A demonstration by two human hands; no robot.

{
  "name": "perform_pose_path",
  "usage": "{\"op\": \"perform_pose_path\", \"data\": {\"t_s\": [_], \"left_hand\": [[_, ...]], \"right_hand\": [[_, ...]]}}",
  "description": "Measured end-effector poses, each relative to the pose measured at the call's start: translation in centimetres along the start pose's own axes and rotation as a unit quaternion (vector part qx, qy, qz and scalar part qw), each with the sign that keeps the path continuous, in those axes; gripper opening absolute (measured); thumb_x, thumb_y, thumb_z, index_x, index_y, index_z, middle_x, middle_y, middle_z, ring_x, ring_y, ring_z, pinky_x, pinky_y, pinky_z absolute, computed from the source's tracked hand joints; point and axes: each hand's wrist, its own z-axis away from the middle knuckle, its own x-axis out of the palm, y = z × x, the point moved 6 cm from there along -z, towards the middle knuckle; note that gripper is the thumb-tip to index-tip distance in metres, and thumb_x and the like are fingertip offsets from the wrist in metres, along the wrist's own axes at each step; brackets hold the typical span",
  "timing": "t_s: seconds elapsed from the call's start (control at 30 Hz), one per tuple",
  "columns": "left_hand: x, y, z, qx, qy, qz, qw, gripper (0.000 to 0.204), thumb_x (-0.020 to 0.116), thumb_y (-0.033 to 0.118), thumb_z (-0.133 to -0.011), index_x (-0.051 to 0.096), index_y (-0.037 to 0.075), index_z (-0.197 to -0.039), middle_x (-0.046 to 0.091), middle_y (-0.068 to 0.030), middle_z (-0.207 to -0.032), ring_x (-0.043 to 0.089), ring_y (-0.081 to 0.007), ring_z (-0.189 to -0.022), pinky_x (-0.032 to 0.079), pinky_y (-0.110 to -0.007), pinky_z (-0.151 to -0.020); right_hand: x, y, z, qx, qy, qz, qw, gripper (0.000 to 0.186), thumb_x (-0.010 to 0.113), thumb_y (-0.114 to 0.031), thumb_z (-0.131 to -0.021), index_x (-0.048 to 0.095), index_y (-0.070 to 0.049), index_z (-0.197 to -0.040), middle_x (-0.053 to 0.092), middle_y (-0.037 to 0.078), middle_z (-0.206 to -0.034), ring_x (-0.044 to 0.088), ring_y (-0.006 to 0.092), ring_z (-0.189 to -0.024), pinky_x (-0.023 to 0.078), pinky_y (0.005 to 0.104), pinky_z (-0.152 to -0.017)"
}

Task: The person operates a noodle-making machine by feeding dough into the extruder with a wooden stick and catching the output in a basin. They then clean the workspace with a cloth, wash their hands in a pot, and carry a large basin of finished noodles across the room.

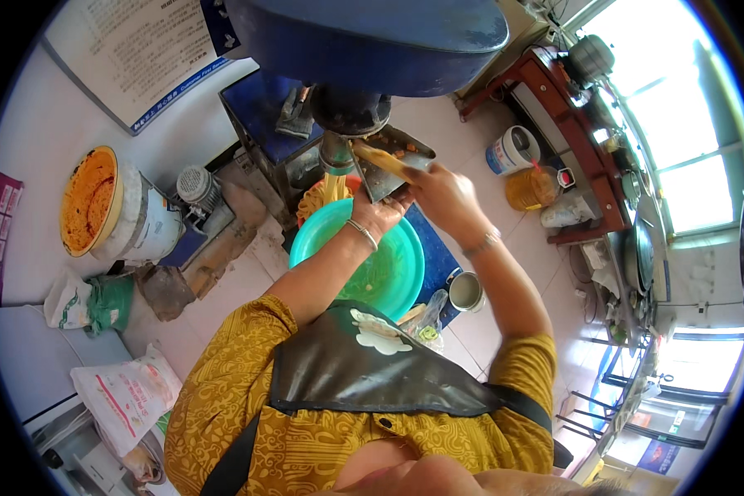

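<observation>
1. Pale floor tiles [248, 281] run under a cluttered workshop corner, with bright windows [678, 107] at the far right and a white wall behind.
2. Head view: a blue machine [372, 37] towers at the top, and a grey metal chute [393, 161] juts from its neck.
3. Left hand [382, 213] is cupped under the chute's lower end, fingers curled up against the metal, a thin bangle on the wrist; whether it truly clamps the chute cannot be told.
4. Right hand [442, 194] is closed around a yellowish stick [380, 159], which lies tilted along the chute among orange crumbs.
5. Just beside the left hand, yellow noodle strands [329, 194] hang from the machine's outlet.
6. Directly below both hands sits a turquoise basin [380, 269], with the strands reaching its rim.
7. Right of the wrists, near the basin, stands a small metal cup [466, 291].
8. Well apart to the left of the hands, a white bucket [136, 217] carries a bowl of orange meal [88, 198]; printed sacks [128, 397] lie lower left.
</observation>
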Motion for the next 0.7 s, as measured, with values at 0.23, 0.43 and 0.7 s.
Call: {"op": "perform_pose_path", "data": {"t_s": [0.23, 0.43, 0.7], "left_hand": [[0.1, 1.1, 0.7, 0.042, 0.06, 0.009, 0.997, 0.046, 0.04, 0.039, -0.095, 0.054, 0.005, -0.123, 0.055, -0.017, -0.125, 0.053, -0.037, -0.116, 0.045, -0.051, -0.097], [0.2, -0.1, 0.3, 0.004, -0.015, 0.024, 1.0, 0.04, 0.045, 0.035, -0.095, 0.057, 0.005, -0.117, 0.059, -0.0151, -0.119, 0.055, -0.0328, -0.113, 0.047, -0.049, -0.096], [0.1, -0.2, 0.9, -0.014, 0.009, -0.005, 1.0, 0.048, 0.039, 0.043, -0.096, 0.059, 0.004, -0.115, 0.061, -0.0207, -0.113, 0.059, -0.0384, -0.104, 0.049, -0.053, -0.088]], "right_hand": [[-2.8, -0.7, 3.6, 0.017, -0.063, -0.039, 0.997, 0.031, 0.057, -0.02, -0.084, 0.066, -0.023, -0.114, 0.059, 0.012, -0.076, 0.061, 0.0296, -0.067, 0.051, 0.0403, -0.063], [-0.6, -0.1, -0.3, 0.007, 0.0, -0.061, 0.998, 0.032, 0.061, -0.017, -0.083, 0.065, -0.019, -0.114, 0.06, 0.012, -0.078, 0.062, 0.0302, -0.07, 0.05, 0.0406, -0.064], [-1.2, 2.5, 2.3, 0.066, 0.005, 0.048, 0.997, 0.029, 0.06, -0.02, -0.084, 0.065, -0.018, -0.113, 0.059, 0.012, -0.078, 0.061, 0.0331, -0.069, 0.05, 0.0409, -0.062]]}}
